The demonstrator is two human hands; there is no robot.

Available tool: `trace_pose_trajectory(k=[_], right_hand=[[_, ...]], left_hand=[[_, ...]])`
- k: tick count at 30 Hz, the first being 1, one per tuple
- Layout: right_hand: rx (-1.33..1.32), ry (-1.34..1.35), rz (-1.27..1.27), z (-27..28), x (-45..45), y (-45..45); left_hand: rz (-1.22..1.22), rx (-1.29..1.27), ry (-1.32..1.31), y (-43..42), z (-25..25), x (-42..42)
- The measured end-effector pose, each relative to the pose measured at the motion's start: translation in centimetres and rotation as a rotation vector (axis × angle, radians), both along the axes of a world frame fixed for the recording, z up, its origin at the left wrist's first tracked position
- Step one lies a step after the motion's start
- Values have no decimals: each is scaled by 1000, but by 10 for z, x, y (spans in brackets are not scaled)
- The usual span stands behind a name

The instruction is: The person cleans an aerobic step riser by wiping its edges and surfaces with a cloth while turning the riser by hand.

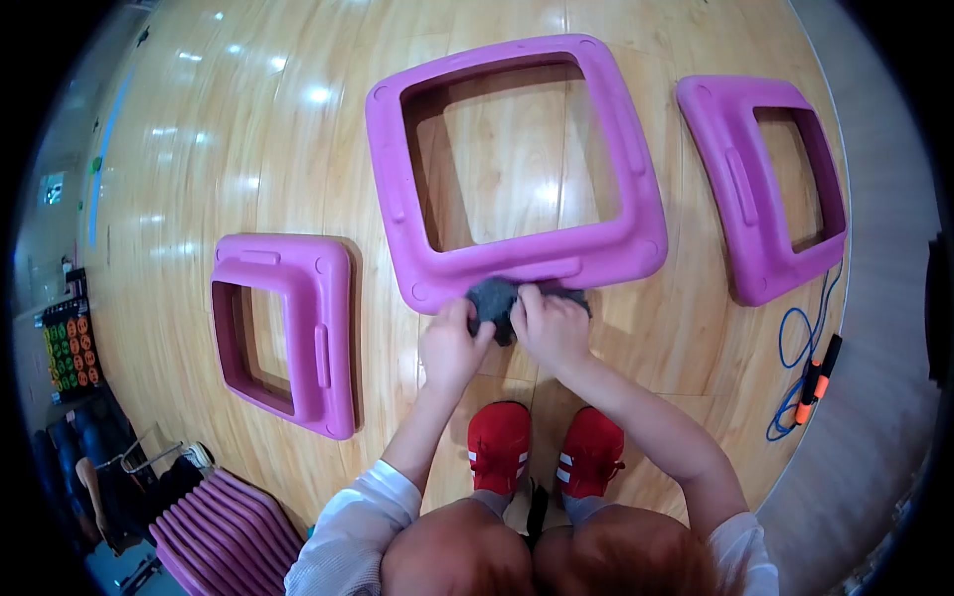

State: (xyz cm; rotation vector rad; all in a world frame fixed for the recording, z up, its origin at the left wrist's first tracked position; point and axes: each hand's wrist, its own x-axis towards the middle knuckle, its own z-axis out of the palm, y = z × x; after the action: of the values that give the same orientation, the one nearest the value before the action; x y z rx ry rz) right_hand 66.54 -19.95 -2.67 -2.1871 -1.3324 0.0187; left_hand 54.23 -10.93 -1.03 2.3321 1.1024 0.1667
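A dark grey cloth (pixel 494 301) is bunched up at the near edge of a large pink-purple plastic frame (pixel 525 266) with a square opening. My left hand (pixel 453 344) pinches the cloth's left side between thumb and fingers. Beside it, my right hand (pixel 550 326) has its fingers closed on the cloth's right part, close against the frame's near side. Part of the cloth is covered by my fingers. The frame lies on the floor directly before my red shoes (pixel 499 445).
Similar pink-purple frames lie at the left (pixel 325 288) and right (pixel 733 214) on the wooden floor (pixel 298 149). A blue-corded jump rope (pixel 817 379) with black and orange handles lies at right. A stack of pink-purple frames (pixel 224 536) and a rack of orange and green weights (pixel 70 348) stand at left.
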Motion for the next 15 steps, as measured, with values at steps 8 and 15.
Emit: trace_pose_trajectory(k=[8, 15], right_hand=[[-6, -342, 138, 0, 20, 74], [-178, -221, 306, -26, -18, 40]], left_hand=[[110, 194, 6, 51, 21, 19], [57, 121, 143, 22, -19, -14]])
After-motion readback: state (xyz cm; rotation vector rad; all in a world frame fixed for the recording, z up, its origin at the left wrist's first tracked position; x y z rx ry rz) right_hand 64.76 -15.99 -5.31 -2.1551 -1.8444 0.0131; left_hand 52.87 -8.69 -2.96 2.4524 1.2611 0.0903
